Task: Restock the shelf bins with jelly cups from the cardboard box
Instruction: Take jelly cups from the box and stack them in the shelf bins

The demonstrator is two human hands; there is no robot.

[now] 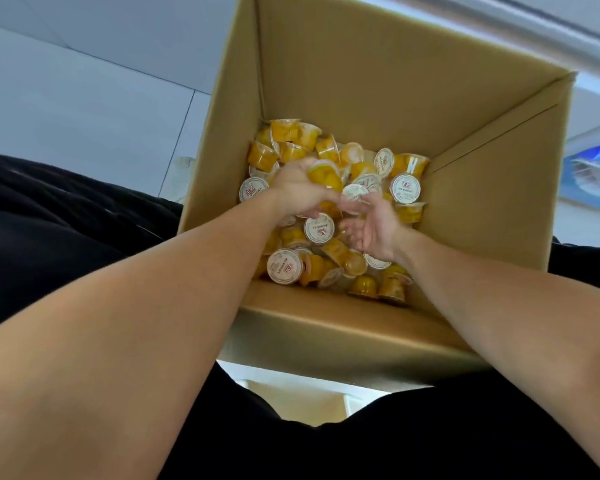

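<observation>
Now jelly cups (329, 209): yellow, white-lidded, heaped loose on the bottom of the cardboard box (343, 98) | left hand (300, 190): inside the box, fingers curled round a bunch of cups above the heap | right hand (374, 230): just beside it, palm up, fingers loose, touching the cups | floor (84, 98): pale tiles left of the box

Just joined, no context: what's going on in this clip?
A person is reaching both hands into an open cardboard box whose bottom is covered with loose yellow jelly cups. The left hand is curled around a few cups, gathering them up. The right hand is palm-up with relaxed fingers beside it, over the pile, apparently holding nothing. No shelf bins are clearly in view, so this looks like the pickup stage.
</observation>
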